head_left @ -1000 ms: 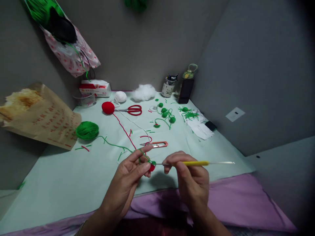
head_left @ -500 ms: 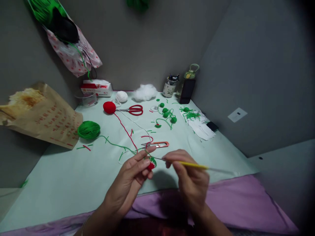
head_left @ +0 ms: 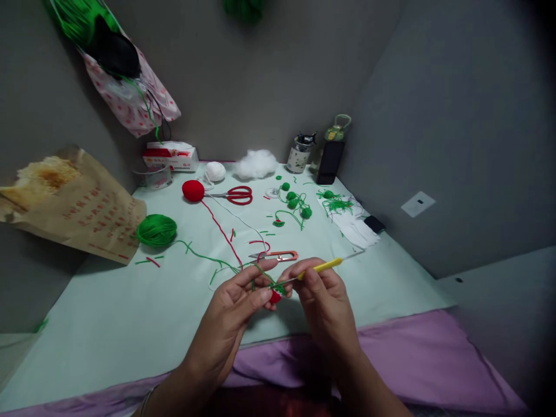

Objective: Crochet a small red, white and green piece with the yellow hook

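Between thumb and fingers, my left hand (head_left: 237, 307) pinches a small crochet piece (head_left: 276, 296), red below, with a white line and green on top. Green yarn (head_left: 208, 255) passes over the left fingers and leads back to a green yarn ball (head_left: 157, 230). My right hand (head_left: 325, 301) is closed on a crochet hook (head_left: 320, 268) with a yellow handle. The hook's metal tip lies at the green top of the piece; whether it is inside a stitch I cannot tell. Just beyond the hands lie orange thread snips (head_left: 282, 256).
Further back are a red yarn ball (head_left: 193, 190), red-handled scissors (head_left: 238, 195), a white yarn ball (head_left: 214, 171) and fluffy stuffing (head_left: 255, 164). Several green crocheted balls (head_left: 292, 200) lie right of centre. A paper food bag (head_left: 95, 214) stands left; a phone (head_left: 330, 163) leans at the back right.
My right hand has moved slightly left, and the hook has tilted, its rear end now higher. The crochet piece has shifted a little to the right in my left hand.
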Motion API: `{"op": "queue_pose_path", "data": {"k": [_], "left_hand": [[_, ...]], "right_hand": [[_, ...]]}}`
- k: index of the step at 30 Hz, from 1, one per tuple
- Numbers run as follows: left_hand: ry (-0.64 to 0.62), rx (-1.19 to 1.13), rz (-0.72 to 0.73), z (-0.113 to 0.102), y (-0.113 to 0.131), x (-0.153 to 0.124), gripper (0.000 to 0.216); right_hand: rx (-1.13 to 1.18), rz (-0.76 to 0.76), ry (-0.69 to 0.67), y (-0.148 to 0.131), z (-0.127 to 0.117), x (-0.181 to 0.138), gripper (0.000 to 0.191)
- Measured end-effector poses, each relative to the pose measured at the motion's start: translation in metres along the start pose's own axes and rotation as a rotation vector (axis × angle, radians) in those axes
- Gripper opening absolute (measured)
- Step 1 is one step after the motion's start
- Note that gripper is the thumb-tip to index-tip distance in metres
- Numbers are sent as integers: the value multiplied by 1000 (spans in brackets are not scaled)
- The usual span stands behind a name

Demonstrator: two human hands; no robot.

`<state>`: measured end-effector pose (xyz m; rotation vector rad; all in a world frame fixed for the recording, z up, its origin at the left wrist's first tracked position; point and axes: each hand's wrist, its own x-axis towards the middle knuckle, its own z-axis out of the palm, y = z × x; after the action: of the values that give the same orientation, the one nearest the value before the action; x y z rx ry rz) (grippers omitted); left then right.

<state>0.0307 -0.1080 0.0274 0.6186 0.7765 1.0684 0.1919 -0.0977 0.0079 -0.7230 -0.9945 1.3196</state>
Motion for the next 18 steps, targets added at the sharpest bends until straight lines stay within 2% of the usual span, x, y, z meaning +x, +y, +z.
{"op": "queue_pose_path", "data": {"k": [4,11,15,18], "left_hand": [[32,83,75,-4,-2,0,38],[120,261,217,-7,-2,-3,33],[193,389,291,-5,0,-6,29],[273,499,424,-5,-1,-6,27]], "right_hand": [[-22,-7,-37,-4,-1,1,22],[-400,-233,-60,-12,-1,-11,22],[-609,-452,-144,-15,4,-14,26],[-819,-679,-229,-13,5,-17,27]]}}
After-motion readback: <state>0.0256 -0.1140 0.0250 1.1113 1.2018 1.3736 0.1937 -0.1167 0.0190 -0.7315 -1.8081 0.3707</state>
